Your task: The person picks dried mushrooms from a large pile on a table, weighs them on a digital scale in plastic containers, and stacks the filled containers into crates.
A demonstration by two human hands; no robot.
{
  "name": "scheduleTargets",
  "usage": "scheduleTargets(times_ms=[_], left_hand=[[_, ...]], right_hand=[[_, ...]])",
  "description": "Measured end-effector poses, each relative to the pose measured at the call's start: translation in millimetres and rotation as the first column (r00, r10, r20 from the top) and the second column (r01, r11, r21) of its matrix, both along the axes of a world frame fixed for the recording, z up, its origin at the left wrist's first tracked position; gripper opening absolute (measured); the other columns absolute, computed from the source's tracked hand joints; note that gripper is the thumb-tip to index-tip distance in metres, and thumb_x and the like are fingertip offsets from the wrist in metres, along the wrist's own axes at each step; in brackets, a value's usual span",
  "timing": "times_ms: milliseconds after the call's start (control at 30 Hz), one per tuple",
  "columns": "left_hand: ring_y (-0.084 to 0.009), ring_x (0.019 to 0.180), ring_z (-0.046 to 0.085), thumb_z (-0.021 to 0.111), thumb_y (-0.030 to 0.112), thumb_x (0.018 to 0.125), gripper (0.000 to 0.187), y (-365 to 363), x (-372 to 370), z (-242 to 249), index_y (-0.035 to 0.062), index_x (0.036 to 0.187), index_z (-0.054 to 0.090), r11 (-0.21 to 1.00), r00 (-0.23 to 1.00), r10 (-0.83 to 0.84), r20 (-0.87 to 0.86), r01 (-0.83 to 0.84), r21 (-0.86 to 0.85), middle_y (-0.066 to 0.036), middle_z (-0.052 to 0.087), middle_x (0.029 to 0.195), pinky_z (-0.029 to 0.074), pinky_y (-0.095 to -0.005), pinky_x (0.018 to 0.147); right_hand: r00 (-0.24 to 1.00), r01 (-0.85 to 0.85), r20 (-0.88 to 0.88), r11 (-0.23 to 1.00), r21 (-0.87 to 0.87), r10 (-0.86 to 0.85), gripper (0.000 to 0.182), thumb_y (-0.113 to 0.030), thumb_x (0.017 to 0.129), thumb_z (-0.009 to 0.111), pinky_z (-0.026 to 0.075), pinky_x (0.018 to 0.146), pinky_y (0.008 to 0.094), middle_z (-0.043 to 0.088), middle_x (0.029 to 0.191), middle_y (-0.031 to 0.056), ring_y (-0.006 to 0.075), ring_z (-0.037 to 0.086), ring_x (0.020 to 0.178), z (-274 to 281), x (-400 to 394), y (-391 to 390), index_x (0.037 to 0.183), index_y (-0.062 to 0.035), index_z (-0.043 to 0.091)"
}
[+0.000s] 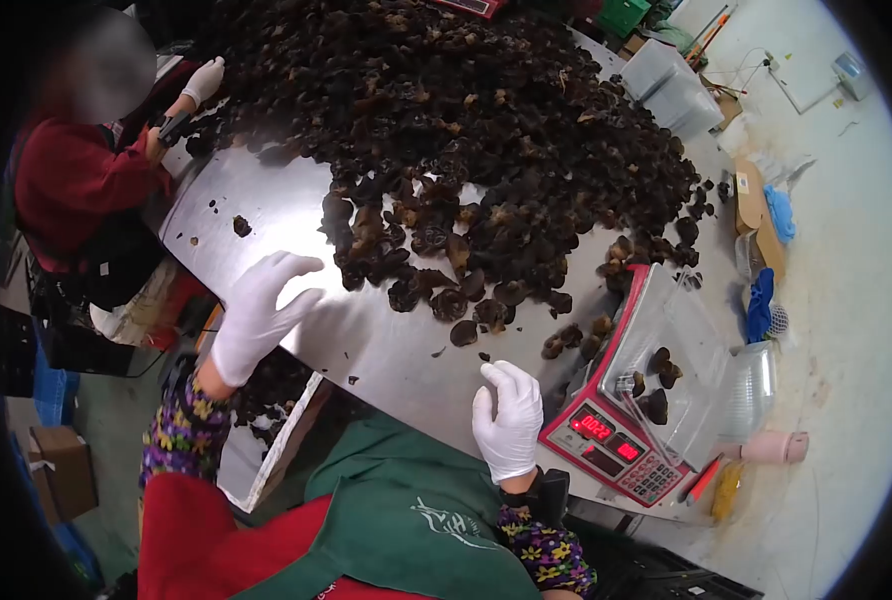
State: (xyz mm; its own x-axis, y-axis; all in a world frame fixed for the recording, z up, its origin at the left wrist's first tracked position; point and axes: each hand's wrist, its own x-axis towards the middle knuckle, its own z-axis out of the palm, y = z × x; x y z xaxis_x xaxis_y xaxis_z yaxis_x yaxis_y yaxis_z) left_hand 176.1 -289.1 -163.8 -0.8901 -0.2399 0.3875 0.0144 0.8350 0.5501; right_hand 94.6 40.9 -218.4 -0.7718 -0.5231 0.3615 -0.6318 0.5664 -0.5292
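My left hand, in a white glove, hovers over the near left edge of the metal table. Its fingers and thumb are spread, with nothing between them. My right hand, also gloved, is near the table's front edge, left of the red scale. Its fingers are loosely bent and the thumb stands apart; I see nothing held. A tiny dark scrap lies just beyond its fingertips. A large heap of dark wood ear mushrooms covers the far table. A clear plastic box on the scale contains several mushrooms.
A co-worker's gloved hand touches the heap at far left. Below the table edge sits a white-rimmed box with dark pieces inside. Clear tubs, a cardboard box and a pink cup stand along the right side.
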Motion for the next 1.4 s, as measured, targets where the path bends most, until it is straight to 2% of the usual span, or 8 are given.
scheduleTargets(times_ms=[400, 500, 600, 633, 800, 933, 1067, 1400], left_hand=[[-0.0314, 0.1, 0.065, 0.071, 0.016, 0.083, 0.031, 75.4, -251.0, -53.7, 0.0157, 0.113, 0.067, 0.897, 0.924, -0.354, 0.148, 0.38, -0.228, -0.008, 0.066, 0.104, 0.054, -0.0416, 0.082], [-0.0226, 0.078, 0.067, 0.069, 0.018, 0.089, 0.022, 67.6, -247.7, -49.8, 0.011, 0.11, 0.068, 0.893, 0.926, -0.373, -0.063, 0.377, 0.247, -0.008, 0.07, 0.094, 0.054, -0.0342, 0.071], [-0.0112, 0.086, 0.067, 0.06, 0.018, 0.101, 0.021, 54.3, -220.3, -15.6, 0.0066, 0.118, 0.064, 0.339, 0.897, -0.439, 0.062, 0.101, 0.935, -0.002, 0.071, 0.106, 0.053, -0.0253, 0.069], [-0.0129, 0.096, 0.068, 0.058, 0.017, 0.103, 0.024, 52.6, -211.1, -13.2, 0.0064, 0.124, 0.061, 0.035, 0.895, -0.438, -0.09, 0.117, 0.993, -0.004, 0.07, 0.114, 0.057, -0.0291, 0.075], [-0.0345, 0.121, 0.062, 0.047, 0.028, 0.106, 0.045, 38.7, -160.9, -27.6, 0.0019, 0.143, 0.048, -0.496, 0.861, -0.417, -0.291, 0.053, 0.867, -0.023, 0.056, 0.138, 0.059, -0.0491, 0.097], [-0.0326, 0.123, 0.06, 0.043, 0.035, 0.108, 0.051, 38.0, -126.7, -30.9, -0.001, 0.144, 0.045, -0.589, 0.844, -0.408, -0.349, 0.049, 0.807, -0.022, 0.057, 0.136, 0.059, -0.0453, 0.099], [-0.026, 0.117, 0.064, 0.053, 0.024, 0.105, 0.041, 67.6, -83.8, -24.7, 0.0019, 0.139, 0.051, -0.278, 0.925, -0.35, -0.151, 0.051, 0.959, -0.017, 0.062, 0.133, 0.057, -0.0363, 0.098], [-0.0318, 0.123, 0.061, 0.059, 0.021, 0.102, 0.049, 117.3, -47.1, -40.7, 0.0011, 0.144, 0.046, -0.683, 0.921, -0.301, -0.246, -0.028, 0.73, -0.02, 0.059, 0.139, 0.059, -0.042, 0.095]], right_hand=[[0.996, 0.074, -0.058, 0.996, 0.056, -0.071, 0.03, -0.006, 0.078, 0.067, 0.046, 0.094, 0.0467, 0.062, 0.113, 0.0099, 0.0329, 0.057, 0.11, -24.9, 0.6, 5.3, 0.108, -0.0104, 0.071], [0.996, 0.08, -0.052, 0.996, 0.048, -0.077, 0.03, -0.006, 0.078, 0.067, 0.046, 0.094, 0.0467, 0.062, 0.113, 0.0099, 0.0329, 0.057, 0.111, -23.6, 0.2, 6.9, 0.108, -0.0112, 0.071], [0.997, 0.067, -0.036, 0.997, 0.029, -0.066, 0.03, -0.007, 0.078, 0.066, 0.046, 0.094, 0.0471, 0.062, 0.112, 0.0096, 0.0329, 0.057, 0.11, -23.0, -0.3, 5.5, 0.107, -0.0119, 0.071], [0.997, 0.07, -0.032, 0.997, 0.04, -0.069, 0.03, -0.007, 0.078, 0.067, 0.046, 0.094, 0.0472, 0.062, 0.113, 0.0095, 0.0329, 0.057, 0.11, -23.1, -0.9, 5.7, 0.107, -0.0118, 0.071], [0.997, 0.072, -0.032, 0.997, 0.036, -0.071, 0.029, -0.007, 0.078, 0.067, 0.045, 0.094, 0.0468, 0.062, 0.113, 0.0092, 0.0328, 0.057, 0.109, -26.3, -0.7, 6.5, 0.107, -0.0118, 0.071], [0.997, 0.069, -0.031, 0.997, 0.033, -0.068, 0.029, -0.007, 0.078, 0.068, 0.045, 0.095, 0.0466, 0.062, 0.113, 0.0095, 0.0328, 0.057, 0.109, -25.0, 0.5, 5.9, 0.107, -0.0115, 0.07], [0.984, 0.066, 0.177, 0.982, -0.179, -0.034, 0.03, -0.001, 0.081, 0.065, 0.045, 0.097, 0.0445, 0.063, 0.112, 0.0118, 0.0335, 0.058, 0.108, 4.5, 16.3, -0.9, 0.109, -0.0094, 0.07], [0.947, 0.074, 0.316, 0.92, -0.384, 0.056, 0.029, 0.0, 0.09, 0.064, 0.052, 0.077, 0.0312, 0.064, 0.108, 0.0103, 0.0196, 0.063, 0.082, 43.7, 8.1, -15.4, 0.119, -0.0055, 0.067]])
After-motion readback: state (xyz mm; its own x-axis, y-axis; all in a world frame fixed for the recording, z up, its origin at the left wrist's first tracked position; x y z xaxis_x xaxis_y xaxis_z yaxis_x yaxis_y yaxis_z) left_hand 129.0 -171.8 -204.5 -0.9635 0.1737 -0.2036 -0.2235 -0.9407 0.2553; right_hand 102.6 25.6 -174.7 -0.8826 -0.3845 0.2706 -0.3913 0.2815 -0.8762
